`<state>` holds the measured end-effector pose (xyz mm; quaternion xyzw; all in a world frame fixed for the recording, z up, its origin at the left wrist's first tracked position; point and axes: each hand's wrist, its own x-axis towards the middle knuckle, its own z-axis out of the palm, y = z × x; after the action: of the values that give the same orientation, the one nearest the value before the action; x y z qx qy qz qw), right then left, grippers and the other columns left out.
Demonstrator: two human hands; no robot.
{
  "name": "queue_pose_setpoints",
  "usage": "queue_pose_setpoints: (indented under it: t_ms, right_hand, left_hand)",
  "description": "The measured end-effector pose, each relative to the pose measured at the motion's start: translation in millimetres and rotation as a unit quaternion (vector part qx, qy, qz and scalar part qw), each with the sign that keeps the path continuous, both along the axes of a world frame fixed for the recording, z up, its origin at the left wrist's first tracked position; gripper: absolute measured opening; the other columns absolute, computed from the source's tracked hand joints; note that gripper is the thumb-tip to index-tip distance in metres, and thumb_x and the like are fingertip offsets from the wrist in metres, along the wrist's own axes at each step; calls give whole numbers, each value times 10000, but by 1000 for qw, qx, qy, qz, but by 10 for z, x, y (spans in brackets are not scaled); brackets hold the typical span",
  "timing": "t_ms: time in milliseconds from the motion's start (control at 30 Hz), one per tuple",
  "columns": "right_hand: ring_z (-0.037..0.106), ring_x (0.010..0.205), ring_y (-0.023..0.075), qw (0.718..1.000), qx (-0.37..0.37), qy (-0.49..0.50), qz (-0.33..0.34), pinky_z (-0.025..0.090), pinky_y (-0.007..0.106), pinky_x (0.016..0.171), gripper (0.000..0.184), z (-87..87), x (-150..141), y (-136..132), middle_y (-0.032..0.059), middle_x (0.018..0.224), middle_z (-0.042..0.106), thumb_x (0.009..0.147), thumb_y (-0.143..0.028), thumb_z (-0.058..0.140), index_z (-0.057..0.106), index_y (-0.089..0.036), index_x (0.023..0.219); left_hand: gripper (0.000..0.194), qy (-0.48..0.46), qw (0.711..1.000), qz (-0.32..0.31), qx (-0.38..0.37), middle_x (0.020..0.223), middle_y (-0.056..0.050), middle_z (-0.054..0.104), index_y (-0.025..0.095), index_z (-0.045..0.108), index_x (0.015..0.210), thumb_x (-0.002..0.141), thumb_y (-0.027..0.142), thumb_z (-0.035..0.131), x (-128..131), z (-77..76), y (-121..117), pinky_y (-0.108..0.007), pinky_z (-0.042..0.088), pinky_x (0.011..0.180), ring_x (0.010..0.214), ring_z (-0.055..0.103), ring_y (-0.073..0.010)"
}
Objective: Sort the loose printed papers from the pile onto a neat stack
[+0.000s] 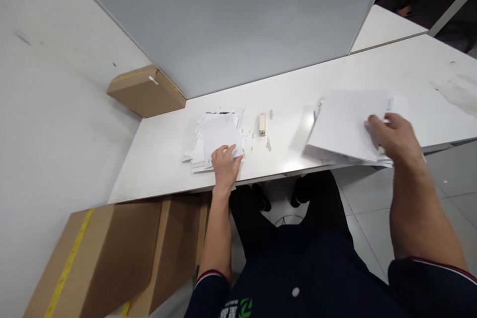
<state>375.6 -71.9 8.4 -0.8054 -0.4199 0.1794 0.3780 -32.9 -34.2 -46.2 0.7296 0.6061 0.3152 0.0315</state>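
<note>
My left hand (225,165) rests on the near edge of an uneven paper stack (219,134), its fingers apart and bent against the top sheet. On the right, my right hand (395,136) grips the right side of white sheets of paper (346,121) between thumb and fingers. These sheets are tilted over another pile of papers, which they mostly hide. A small cream-coloured block (263,124), possibly a stapler, lies on the table between the two stacks, touched by neither hand.
The white table (160,159) runs along a grey partition (231,20). A cardboard box (147,92) stands at its back left corner. Larger cardboard boxes (97,258) sit below on the left. Worn patches mark the tabletop. Part of another person shows at the upper right.
</note>
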Motion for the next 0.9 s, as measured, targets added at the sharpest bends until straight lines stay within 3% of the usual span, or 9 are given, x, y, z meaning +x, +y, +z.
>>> queue_pose_setpoints:
  t_ms: [67, 133, 200, 267, 400, 533, 667, 800, 900]
  right_hand:
    - [530, 1036, 337, 987, 19, -131, -90, 381, 504, 800, 628, 86, 47, -40, 249, 1054, 583, 804, -500, 485, 408, -91, 1275]
    - [551, 1004, 308, 979, 70, -164, -103, 404, 466, 778, 645, 137, -43, -92, 219, 1112, 564, 816, -530, 447, 351, -135, 1317]
    - [611, 791, 230, 988, 100, -108, -38, 452, 386, 664, 581, 130, -237, -123, 162, 1103, 581, 829, -543, 412, 368, -204, 1298]
    - [584, 639, 171, 993, 91, -64, 35, 456, 337, 607, 521, 65, -492, -112, 136, 1068, 598, 835, -513, 427, 405, -219, 1264]
    - [552, 673, 172, 979, 53, -74, 184, 449, 342, 682, 433, -152, -1061, -17, 137, 1057, 590, 848, -424, 442, 485, -162, 1190]
    - [570, 674, 152, 952, 41, -1, 303, 458, 335, 703, 386, -333, -1583, 32, 105, 1018, 599, 843, -403, 448, 514, -162, 1137]
    - [583, 595, 111, 894, -35, 234, 381, 484, 263, 579, 401, -408, -1963, 122, 82, 995, 605, 839, -493, 415, 529, -180, 1063]
    - [614, 596, 124, 809, -110, 467, 340, 521, 273, 549, 501, -442, -2180, 334, 127, 1029, 600, 803, -594, 406, 504, -159, 1034]
    - [621, 601, 149, 748, -151, 563, 317, 536, 310, 566, 502, -501, -2246, 469, 132, 943, 633, 772, -592, 465, 517, -145, 996]
  left_hand:
    - [351, 41, 999, -6, -26, 1124, -109, 508, 235, 595, 1072, 734, 327, 622, -178, -4, 18, -423, 352, 929, 1079, 438, -278]
    - [311, 62, 997, -25, -50, 1093, -101, 520, 240, 597, 1052, 753, 326, 598, -282, 4, 43, -394, 390, 884, 1036, 462, -264]
    - [260, 65, 995, -35, -65, 1033, -91, 544, 240, 606, 1019, 779, 331, 559, -324, 26, 67, -367, 414, 839, 982, 487, -247]
    - [228, 57, 995, -42, -71, 982, -84, 565, 230, 615, 984, 813, 330, 500, -334, 58, 87, -355, 418, 823, 947, 502, -235]
    - [243, 3, 996, -39, -75, 883, -73, 605, 194, 629, 883, 844, 274, 403, -333, 111, 99, -344, 420, 799, 868, 532, -210]
    - [166, -112, 991, 30, -67, 754, -31, 624, 193, 626, 729, 786, 268, 489, -300, 122, 66, -283, 434, 686, 719, 551, -160]
    - [128, -189, 979, 63, -47, 710, -1, 622, 189, 616, 684, 743, 289, 562, -201, 158, -30, -257, 441, 675, 691, 553, -134]
    - [129, -192, 981, 32, -15, 681, 7, 586, 192, 591, 675, 748, 298, 588, -26, 189, -225, -253, 440, 672, 667, 541, -120]
    - [115, -171, 984, -39, -13, 697, -2, 577, 199, 576, 681, 776, 264, 568, 147, 128, -408, -262, 441, 691, 711, 545, -128]
